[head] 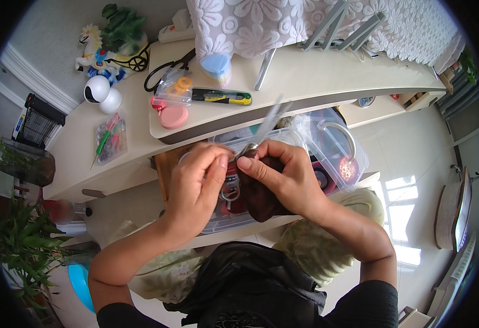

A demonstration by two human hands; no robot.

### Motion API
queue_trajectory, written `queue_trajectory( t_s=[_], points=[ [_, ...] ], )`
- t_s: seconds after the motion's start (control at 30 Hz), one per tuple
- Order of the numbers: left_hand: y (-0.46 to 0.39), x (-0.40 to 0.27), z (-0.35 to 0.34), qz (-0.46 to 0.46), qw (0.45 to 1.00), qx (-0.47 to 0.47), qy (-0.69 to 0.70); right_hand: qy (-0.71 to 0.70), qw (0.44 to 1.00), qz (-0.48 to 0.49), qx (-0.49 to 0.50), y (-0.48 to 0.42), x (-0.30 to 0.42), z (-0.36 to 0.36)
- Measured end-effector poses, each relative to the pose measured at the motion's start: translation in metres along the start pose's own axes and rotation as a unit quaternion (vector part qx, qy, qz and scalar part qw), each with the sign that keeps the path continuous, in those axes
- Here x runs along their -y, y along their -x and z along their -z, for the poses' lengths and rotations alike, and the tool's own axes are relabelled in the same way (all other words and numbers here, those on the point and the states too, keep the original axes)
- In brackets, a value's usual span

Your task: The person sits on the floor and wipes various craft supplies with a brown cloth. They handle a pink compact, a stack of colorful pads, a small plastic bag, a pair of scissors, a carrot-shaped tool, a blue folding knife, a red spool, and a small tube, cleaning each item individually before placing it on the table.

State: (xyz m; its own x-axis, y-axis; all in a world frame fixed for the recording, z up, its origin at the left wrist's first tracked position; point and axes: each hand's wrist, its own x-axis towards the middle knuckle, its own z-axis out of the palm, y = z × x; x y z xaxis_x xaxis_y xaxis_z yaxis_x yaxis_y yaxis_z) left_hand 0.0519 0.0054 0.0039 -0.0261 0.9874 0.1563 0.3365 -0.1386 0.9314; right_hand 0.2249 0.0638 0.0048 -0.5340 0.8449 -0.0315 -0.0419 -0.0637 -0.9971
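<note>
Above an open drawer my two hands meet. My right hand (290,176) pinches a dark brown item (260,192), perhaps cloth or leather, with a small metal piece (248,150) at its top edge. My left hand (200,184) is close beside it, thumb and index finger nearly together; whether they grip anything is unclear. Metal rings (230,192) show below, between the hands. A blurred clear strip rises from the fingertips. Under the hands, clear plastic boxes (336,143) fill part of the drawer.
On the white desktop (297,78) lie black-handled scissors (159,76), a yellow-green utility knife (223,96), a pink round case (173,117), a blue-lidded container (216,67) and a compartment box (111,139) with a green-handled tool. A white camera (102,94) and horse figurine (100,53) stand left.
</note>
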Motion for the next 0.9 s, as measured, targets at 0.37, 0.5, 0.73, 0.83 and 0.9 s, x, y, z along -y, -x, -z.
queue_trajectory(
  t_s=[0.37, 0.5, 0.73, 0.83, 0.9],
  points=[
    [-0.001, -0.011, 0.006, 0.147, 0.969, 0.11, 0.166, 0.081, 0.994, 0.059, -0.03, -0.008, -0.007, 0.008],
    [-0.003, -0.004, 0.012, 0.068, 0.996, 0.033, 0.041, 0.021, 0.997, 0.032, -0.068, -0.012, -0.001, 0.017],
    [-0.004, -0.004, 0.015, 0.076, 0.996, 0.051, -0.01, 0.037, 0.97, 0.14, -0.197, -0.017, 0.018, 0.027],
    [-0.004, -0.01, 0.013, 0.12, 0.986, 0.107, 0.035, 0.065, 0.975, 0.15, -0.152, -0.008, 0.02, 0.018],
    [-0.002, -0.013, 0.008, 0.137, 0.979, 0.138, 0.066, 0.26, 0.893, 0.348, -0.118, -0.016, 0.005, 0.018]
  ],
)
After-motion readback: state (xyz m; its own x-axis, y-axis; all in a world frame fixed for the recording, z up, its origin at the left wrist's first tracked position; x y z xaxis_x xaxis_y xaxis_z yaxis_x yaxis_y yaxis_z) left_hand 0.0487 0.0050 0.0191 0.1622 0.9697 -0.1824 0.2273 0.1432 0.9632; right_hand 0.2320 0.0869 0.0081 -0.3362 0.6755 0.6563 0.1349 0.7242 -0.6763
